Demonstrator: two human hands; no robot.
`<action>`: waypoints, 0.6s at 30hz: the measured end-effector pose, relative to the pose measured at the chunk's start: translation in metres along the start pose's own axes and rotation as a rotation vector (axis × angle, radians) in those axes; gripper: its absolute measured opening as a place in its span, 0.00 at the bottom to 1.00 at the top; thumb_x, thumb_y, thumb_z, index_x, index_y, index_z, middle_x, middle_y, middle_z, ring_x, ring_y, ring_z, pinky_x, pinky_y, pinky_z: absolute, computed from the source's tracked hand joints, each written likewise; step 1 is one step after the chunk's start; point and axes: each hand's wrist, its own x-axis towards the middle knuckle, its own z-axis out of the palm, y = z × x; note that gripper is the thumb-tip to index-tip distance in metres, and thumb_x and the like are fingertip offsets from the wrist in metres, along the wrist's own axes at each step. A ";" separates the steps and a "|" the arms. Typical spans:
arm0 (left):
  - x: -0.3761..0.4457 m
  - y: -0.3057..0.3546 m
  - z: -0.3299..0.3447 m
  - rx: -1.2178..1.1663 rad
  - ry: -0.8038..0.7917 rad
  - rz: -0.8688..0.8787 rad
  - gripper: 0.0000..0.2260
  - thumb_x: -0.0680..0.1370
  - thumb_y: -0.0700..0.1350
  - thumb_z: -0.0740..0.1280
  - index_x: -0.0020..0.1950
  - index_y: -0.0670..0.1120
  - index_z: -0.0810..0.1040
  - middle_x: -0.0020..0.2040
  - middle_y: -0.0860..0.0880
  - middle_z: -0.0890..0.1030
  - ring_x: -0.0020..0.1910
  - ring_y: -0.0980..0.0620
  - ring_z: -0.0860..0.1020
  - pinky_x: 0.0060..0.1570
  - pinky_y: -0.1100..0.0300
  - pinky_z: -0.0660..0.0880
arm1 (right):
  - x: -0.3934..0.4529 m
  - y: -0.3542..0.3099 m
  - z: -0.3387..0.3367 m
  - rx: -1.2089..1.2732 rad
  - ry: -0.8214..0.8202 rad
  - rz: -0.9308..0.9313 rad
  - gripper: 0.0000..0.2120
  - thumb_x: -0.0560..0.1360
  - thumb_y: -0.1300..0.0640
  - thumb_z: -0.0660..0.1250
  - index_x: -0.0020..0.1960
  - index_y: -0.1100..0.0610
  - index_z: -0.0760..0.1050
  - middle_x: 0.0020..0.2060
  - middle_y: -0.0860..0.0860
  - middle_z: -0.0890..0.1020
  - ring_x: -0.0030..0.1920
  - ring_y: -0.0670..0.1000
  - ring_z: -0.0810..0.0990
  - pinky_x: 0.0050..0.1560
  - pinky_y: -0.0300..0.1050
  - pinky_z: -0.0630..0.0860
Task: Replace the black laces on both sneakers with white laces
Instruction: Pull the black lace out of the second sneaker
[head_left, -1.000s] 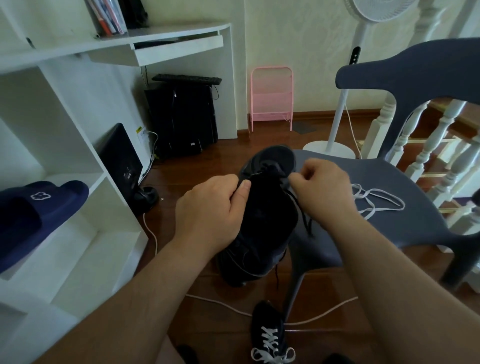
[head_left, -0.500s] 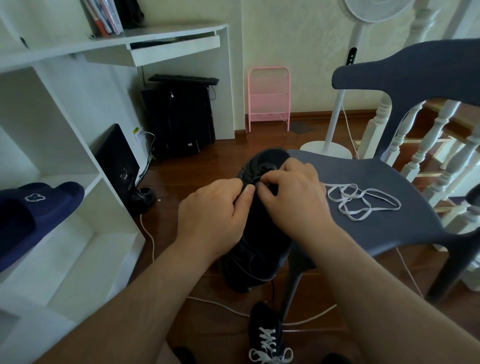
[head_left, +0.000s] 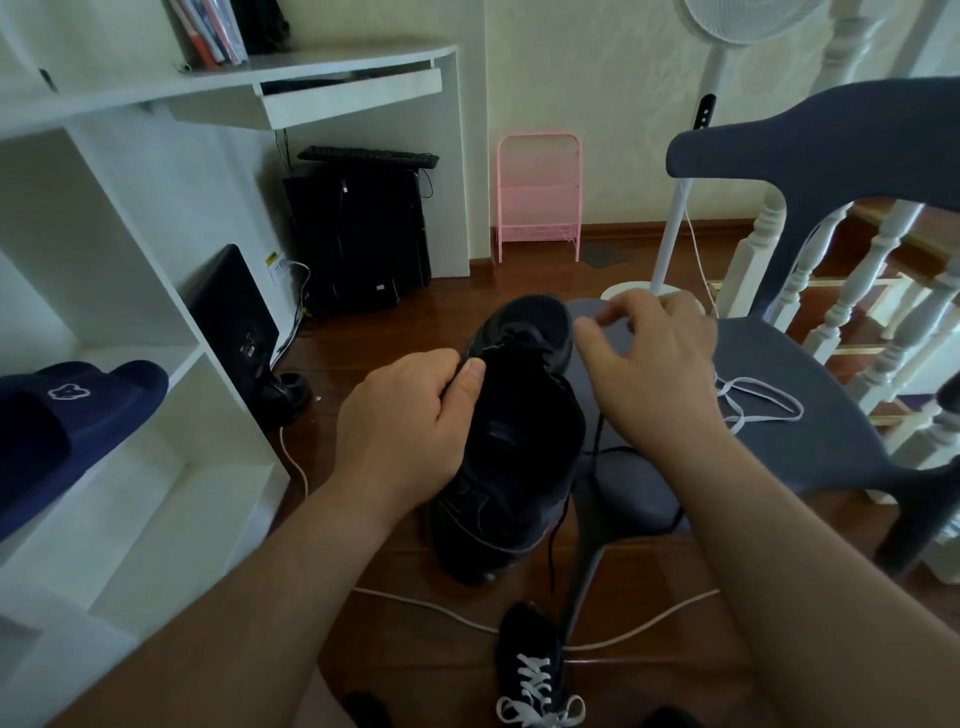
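My left hand (head_left: 410, 431) grips a black sneaker (head_left: 519, 457) by its left side, thumb pressed near the top eyelets. The sneaker stands toe-up against the front edge of a grey-blue chair (head_left: 810, 364). My right hand (head_left: 649, 364) is lifted just right of the toe, thumb and forefinger pinched together. A thin black lace (head_left: 553, 551) trails from under that hand and hangs down beside the shoe. A loose white lace (head_left: 758, 405) lies on the chair seat. On the floor below stands the second sneaker (head_left: 535, 670), laced in white.
A white shelf unit (head_left: 156, 467) holding a navy slide sandal (head_left: 72, 415) stands close on the left. A white cable (head_left: 431, 608) crosses the wooden floor. A fan stand (head_left: 670, 244), a pink rack (head_left: 540, 197) and a white banister (head_left: 857, 291) lie beyond the chair.
My right hand has moved from the sneaker's eyelets up and to the right, drawing the black lace out. My left hand keeps its grip on the shoe.
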 end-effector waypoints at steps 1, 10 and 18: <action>0.000 0.000 0.000 -0.007 0.022 -0.006 0.21 0.86 0.55 0.59 0.34 0.55 0.59 0.28 0.54 0.64 0.28 0.53 0.68 0.30 0.59 0.56 | -0.003 -0.005 -0.001 -0.033 0.015 -0.067 0.13 0.76 0.36 0.61 0.42 0.45 0.75 0.46 0.44 0.71 0.55 0.52 0.66 0.56 0.57 0.71; 0.003 -0.005 0.002 -0.111 0.124 0.018 0.21 0.87 0.54 0.59 0.35 0.58 0.59 0.29 0.54 0.64 0.29 0.52 0.68 0.30 0.63 0.60 | -0.005 0.005 0.009 -0.027 -0.185 -0.169 0.11 0.81 0.46 0.67 0.44 0.51 0.80 0.33 0.45 0.78 0.42 0.55 0.80 0.39 0.47 0.70; 0.005 -0.030 0.009 -0.371 -0.126 -0.296 0.18 0.82 0.62 0.62 0.36 0.55 0.69 0.31 0.55 0.71 0.30 0.57 0.69 0.34 0.52 0.67 | -0.003 0.008 0.009 0.081 -0.091 -0.164 0.17 0.82 0.45 0.65 0.40 0.54 0.79 0.29 0.48 0.78 0.33 0.47 0.78 0.33 0.47 0.72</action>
